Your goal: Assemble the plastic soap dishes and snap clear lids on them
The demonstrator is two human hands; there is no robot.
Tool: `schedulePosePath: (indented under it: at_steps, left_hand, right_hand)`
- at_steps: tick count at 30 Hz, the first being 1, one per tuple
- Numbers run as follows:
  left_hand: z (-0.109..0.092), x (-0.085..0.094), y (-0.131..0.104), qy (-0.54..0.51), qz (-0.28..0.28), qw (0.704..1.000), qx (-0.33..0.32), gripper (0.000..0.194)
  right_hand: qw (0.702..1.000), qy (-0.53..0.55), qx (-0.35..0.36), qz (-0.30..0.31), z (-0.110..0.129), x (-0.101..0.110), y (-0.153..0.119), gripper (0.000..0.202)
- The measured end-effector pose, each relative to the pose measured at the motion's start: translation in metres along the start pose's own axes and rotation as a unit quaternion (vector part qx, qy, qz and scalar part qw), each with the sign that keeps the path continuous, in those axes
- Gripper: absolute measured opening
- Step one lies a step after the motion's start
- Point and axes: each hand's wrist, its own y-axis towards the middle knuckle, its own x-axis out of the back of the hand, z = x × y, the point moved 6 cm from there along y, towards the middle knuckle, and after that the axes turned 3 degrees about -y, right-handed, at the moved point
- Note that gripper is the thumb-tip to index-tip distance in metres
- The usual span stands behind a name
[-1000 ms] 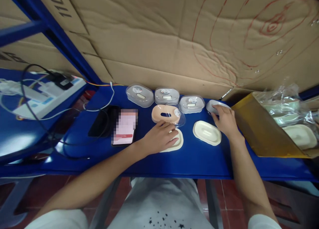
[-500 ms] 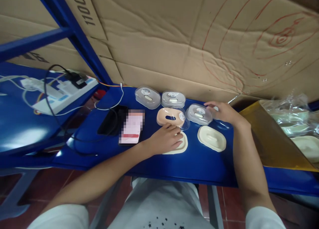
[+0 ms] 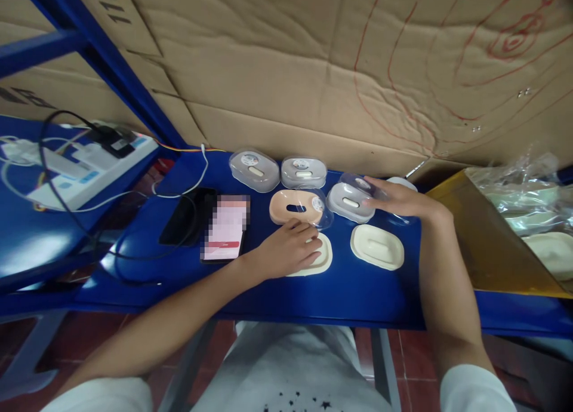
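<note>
My left hand [image 3: 293, 248] lies loosely over a cream oval dish piece [image 3: 324, 260], fingers apart and slightly bent. Just beyond it sits a peach oval dish [image 3: 280, 208] with an oblong slot, partly overlapped by a clear cover [image 3: 326, 220]. My right hand [image 3: 400, 197] pinches a clear plastic cover [image 3: 353, 180] with a round label, tilted over a grey oval dish [image 3: 344, 206]. A second cream oval piece [image 3: 378, 246] with a raised middle lies in front of that dish.
Two covered grey dishes [image 3: 254, 171] stand at the back by the cardboard [image 3: 268, 71]. Left are a lit phone [image 3: 226, 227], a black phone-like object [image 3: 181, 224] and a power strip [image 3: 94, 173] with cables. A box [image 3: 483, 239] with plastic-wrapped dishes stands right.
My right hand has moved inward over the grey dish, and its clear cover is now lifted and tilted. My left hand stays on the cream piece. The view has shifted slightly.
</note>
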Motion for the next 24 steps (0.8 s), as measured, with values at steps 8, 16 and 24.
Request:
schedulePosePath:
  at_steps: [8,16,24]
  left_hand:
    - [0.007,0.012,-0.001,0.024,-0.037,0.999,0.032,0.025]
    - [0.028,0.026,-0.005,0.001,-0.105,0.985,0.138,0.024]
    - [0.104,0.031,0.011,-0.001,-0.083,0.962,0.259,0.033]
  right_hand:
    - [0.996,-0.065,0.033,-0.057,0.034,-0.014,0.012,0.036]
    - [0.997,-0.051,0.050,0.014,0.059,-0.031,0.011,0.046]
    - [0.999,0.002,-0.046,-0.008,0.015,0.029,-0.029,0.048]
